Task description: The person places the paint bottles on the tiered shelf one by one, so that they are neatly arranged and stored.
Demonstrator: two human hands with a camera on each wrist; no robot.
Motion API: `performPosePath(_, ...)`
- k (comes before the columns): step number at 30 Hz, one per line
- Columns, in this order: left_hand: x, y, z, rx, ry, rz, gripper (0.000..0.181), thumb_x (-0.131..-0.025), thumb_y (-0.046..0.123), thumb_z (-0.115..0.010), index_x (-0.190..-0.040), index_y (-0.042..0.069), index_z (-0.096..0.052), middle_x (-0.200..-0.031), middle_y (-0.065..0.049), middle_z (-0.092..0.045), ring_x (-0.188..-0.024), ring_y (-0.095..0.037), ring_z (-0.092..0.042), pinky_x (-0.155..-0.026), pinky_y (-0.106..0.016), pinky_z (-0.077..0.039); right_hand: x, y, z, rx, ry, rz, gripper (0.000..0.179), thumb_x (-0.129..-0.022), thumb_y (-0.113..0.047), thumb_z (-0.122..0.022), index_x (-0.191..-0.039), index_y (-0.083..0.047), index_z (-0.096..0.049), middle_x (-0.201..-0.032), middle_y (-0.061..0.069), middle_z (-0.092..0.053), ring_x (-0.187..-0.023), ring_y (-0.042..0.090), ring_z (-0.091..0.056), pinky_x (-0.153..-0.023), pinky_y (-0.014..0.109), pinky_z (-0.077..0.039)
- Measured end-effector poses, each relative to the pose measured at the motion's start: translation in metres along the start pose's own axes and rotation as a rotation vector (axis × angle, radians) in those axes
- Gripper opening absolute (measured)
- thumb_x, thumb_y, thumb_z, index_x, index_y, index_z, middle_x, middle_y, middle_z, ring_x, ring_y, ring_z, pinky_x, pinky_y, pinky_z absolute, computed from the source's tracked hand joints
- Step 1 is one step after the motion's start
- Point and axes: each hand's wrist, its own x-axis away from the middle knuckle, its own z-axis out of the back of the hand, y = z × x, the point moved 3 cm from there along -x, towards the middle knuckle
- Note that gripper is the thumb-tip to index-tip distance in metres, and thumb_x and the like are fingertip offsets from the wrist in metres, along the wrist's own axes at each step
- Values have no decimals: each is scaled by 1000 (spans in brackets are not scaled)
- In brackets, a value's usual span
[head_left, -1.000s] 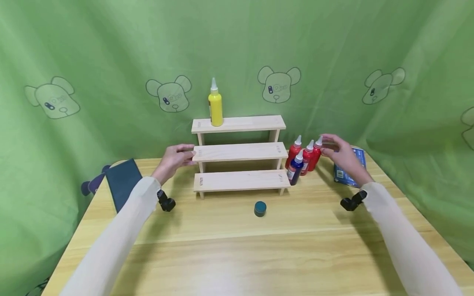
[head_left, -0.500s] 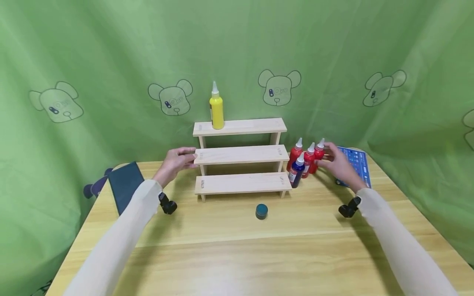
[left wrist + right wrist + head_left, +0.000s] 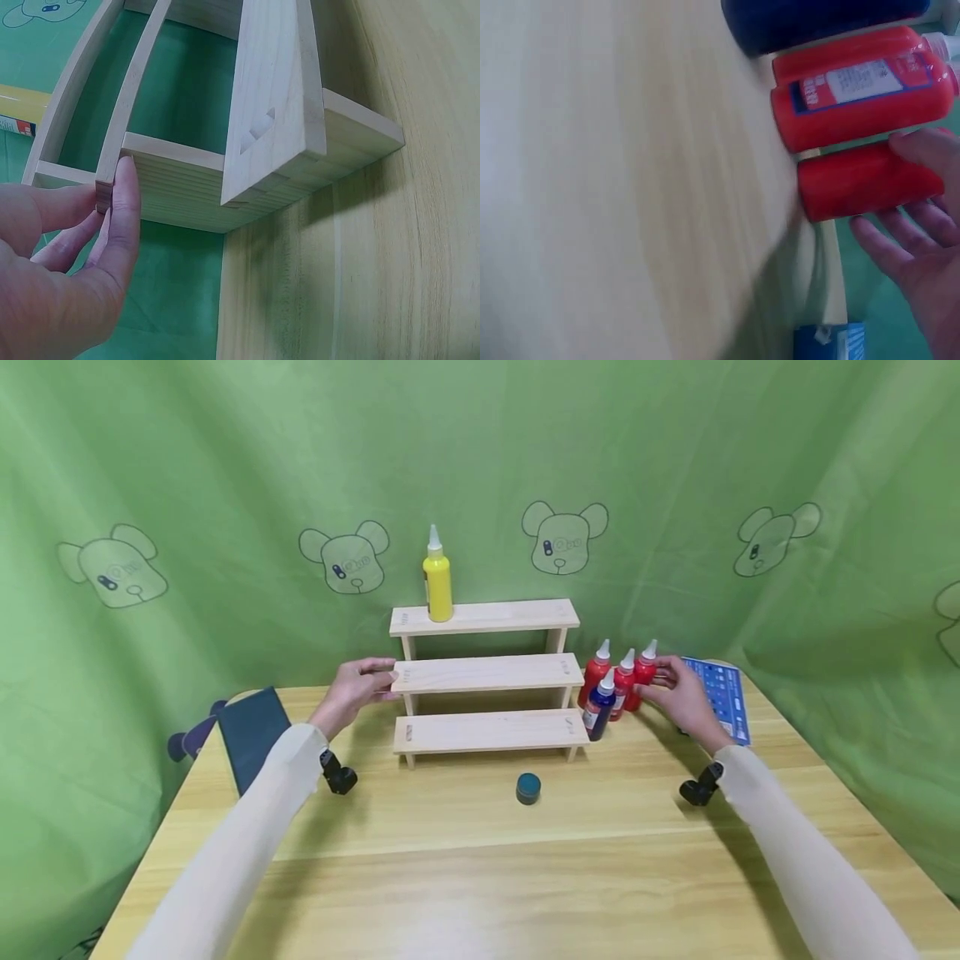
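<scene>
My left hand (image 3: pixel 354 693) pinches the left end of a three-step wooden display rack (image 3: pixel 487 673), at its middle shelf. Thumb and fingers sit on opposite faces of that board in the left wrist view. On the top shelf a yellow squeeze bottle (image 3: pixel 438 587) stands upright at the left. Right of the rack, my right hand (image 3: pixel 684 700) holds the rightmost red squeeze bottle (image 3: pixel 859 180), thumb on one side and fingers on the other. Two more red bottles (image 3: pixel 870 94) and a dark blue bottle (image 3: pixel 599 708) stand close beside it, all with white nozzles.
A small dark jar (image 3: pixel 528 788) sits in front of the rack. At the left lies a dark flat book-like object (image 3: pixel 253 735). A blue printed packet (image 3: pixel 722 693) lies behind the right hand. Green curtain (image 3: pixel 480 460) hangs behind the table (image 3: pixel 480 877).
My right hand has moved slightly left and closed around the rightmost red bottle. The left hand keeps its pinch on the middle shelf. The head view has shifted slightly.
</scene>
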Motion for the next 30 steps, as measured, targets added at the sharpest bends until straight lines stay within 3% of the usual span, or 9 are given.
performPosePath(7, -1, -2, 1, -31, 9, 0, 49, -103, 0, -61, -150, -1, -51, -141, -27, -59, -81, -11, -71, -99, -33, -62, 2, -12, 13, -46, 196, -22, 63, -97, -22, -78, -147, 0, -48, -137, 15, -62, -112, 8, -57, -92, 8, -49)
performPosePath(11, 0, -2, 1, -33, 14, -11, 49, -103, -1, -61, -150, -3, -50, -136, -27, -61, -81, -11, -71, -99, -35, -62, 1, -28, 21, -98, 275, -4, 60, -97, -26, -78, -147, -8, -51, -128, -7, -61, -111, 3, -55, -98, 20, -49)
performPosePath(14, 0, 0, 1, -28, 9, -16, 49, -102, -1, -62, -150, -4, -50, -136, -28, -62, -81, -12, -72, -104, -40, -59, -1, -43, 26, -142, 316, 19, 56, -96, -26, -79, -145, -14, -54, -125, -16, -59, -113, 3, -55, -99, 21, -49)
performPosePath(19, 2, 1, 1, -41, 9, -14, 48, -103, 0, -61, -150, -3, -51, -139, -28, -59, -85, -10, -70, -105, -37, -59, -3, -75, 29, -185, 343, 63, 55, -96, -26, -79, -145, -18, -55, -130, -13, -60, -118, 7, -56, -98, 16, -52)
performPosePath(25, 3, 2, 1, -62, 19, -31, 49, -102, -1, -61, -150, -3, -51, -130, -19, -61, -92, -12, -65, -96, -26, -62, -3, -123, 29, -279, 371, 79, 55, -95, -29, -80, -143, -22, -56, -133, -9, -62, -121, 9, -56, -110, 29, -48)
performPosePath(30, 0, 2, 1, -77, 13, -37, 52, -102, -2, -61, -152, -1, -49, -130, -16, -61, -101, -13, -62, -94, -23, -62, -7, -159, 24, -313, 353, 164, 54, -94, -25, -81, -142, -20, -58, -134, -6, -63, -121, 13, -58, -104, 25, -54)
